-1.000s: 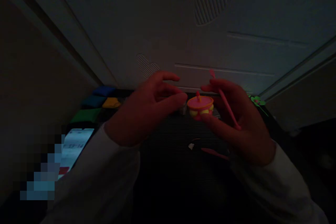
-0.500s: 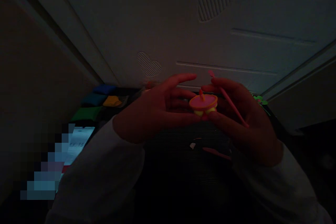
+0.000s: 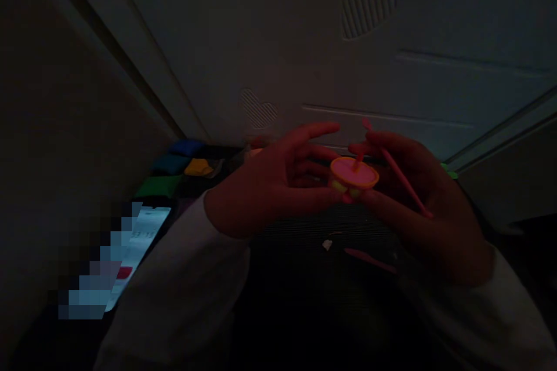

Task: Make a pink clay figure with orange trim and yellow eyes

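Between my fingertips is a small model cake [image 3: 343, 170], apparently of clay, with a pink top, an orange rim and yellow lumps around its side. A thin red-orange candle [image 3: 358, 162] sticks up from it. My left hand [image 3: 265, 188] pinches the cake's left side, thumb low at the front and index finger stretched out above. My right hand [image 3: 439, 214] grips the right side with its thumb at the front. A slim pink modelling tool [image 3: 404, 181] also lies across that hand, its flat tip pointing up past the index finger. The fingertips behind the cake are partly hidden.
Below the hands, a second pink tool [image 3: 369, 259] and a small pale scrap [image 3: 327, 244] lie on the dark ridged surface [image 3: 296, 229]. Green [image 3: 159, 186], blue [image 3: 187, 147] and yellow [image 3: 199, 166] packets sit left, near a lit phone [image 3: 150, 232]. A heart-patterned white panel [image 3: 296, 64] stands behind.
The cake has turned and tipped in my fingers: its top faces me more, and the candle leans right instead of left. The whole view has shifted slightly. Both hands keep their hold.
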The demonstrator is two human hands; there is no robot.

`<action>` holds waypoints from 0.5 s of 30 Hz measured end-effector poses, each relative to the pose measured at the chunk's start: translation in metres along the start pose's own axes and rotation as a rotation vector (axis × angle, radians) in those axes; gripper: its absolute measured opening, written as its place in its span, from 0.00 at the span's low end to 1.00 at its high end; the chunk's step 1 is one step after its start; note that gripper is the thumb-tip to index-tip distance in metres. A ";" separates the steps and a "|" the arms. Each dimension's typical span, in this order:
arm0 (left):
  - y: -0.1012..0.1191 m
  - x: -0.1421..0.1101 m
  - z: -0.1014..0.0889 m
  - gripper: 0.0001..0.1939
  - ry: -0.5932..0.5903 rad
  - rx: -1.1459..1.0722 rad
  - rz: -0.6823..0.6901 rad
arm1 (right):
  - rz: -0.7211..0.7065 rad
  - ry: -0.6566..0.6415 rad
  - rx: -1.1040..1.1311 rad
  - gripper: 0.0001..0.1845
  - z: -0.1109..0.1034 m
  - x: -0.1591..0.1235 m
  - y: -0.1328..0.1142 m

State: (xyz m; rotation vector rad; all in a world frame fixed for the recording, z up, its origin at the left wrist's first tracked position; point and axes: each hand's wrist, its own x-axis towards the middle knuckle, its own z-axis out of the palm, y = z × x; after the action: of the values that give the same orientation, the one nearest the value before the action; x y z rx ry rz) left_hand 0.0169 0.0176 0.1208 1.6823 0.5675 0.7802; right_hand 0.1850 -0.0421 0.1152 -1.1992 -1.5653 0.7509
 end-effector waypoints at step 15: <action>-0.024 0.002 0.000 0.32 0.040 -0.392 -0.100 | 0.029 0.068 0.028 0.27 0.009 -0.001 0.014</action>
State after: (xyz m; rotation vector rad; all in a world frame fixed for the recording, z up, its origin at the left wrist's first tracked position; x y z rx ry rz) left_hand 0.0189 0.0251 0.0984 1.2717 0.4856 0.7957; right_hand 0.1813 -0.0372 0.0994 -1.2174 -1.4799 0.7412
